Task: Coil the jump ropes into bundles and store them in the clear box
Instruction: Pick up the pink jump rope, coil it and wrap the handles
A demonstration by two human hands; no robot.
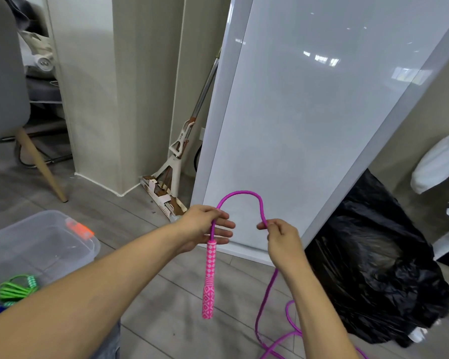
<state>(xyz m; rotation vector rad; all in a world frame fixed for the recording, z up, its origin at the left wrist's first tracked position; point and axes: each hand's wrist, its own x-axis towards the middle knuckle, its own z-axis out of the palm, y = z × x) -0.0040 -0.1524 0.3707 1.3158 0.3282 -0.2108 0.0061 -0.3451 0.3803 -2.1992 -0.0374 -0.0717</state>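
A pink jump rope [240,195] arches between my two hands. My left hand [205,226] holds the cord just above its pink-and-white patterned handle [209,281], which hangs straight down. My right hand [280,239] pinches the cord at the other end of the arch. From there the cord drops to the floor and loops away [272,343]. The clear box [36,244] with an orange latch sits on the floor at the left. A coiled green rope [16,288] lies at its near edge, with something blue beside it.
A white panel [309,112] leans against the wall ahead. A black bin bag [379,268] sits to the right, a mop [176,156] stands in the corner, and a grey chair [3,73] is at the far left. Grey plank floor lies below.
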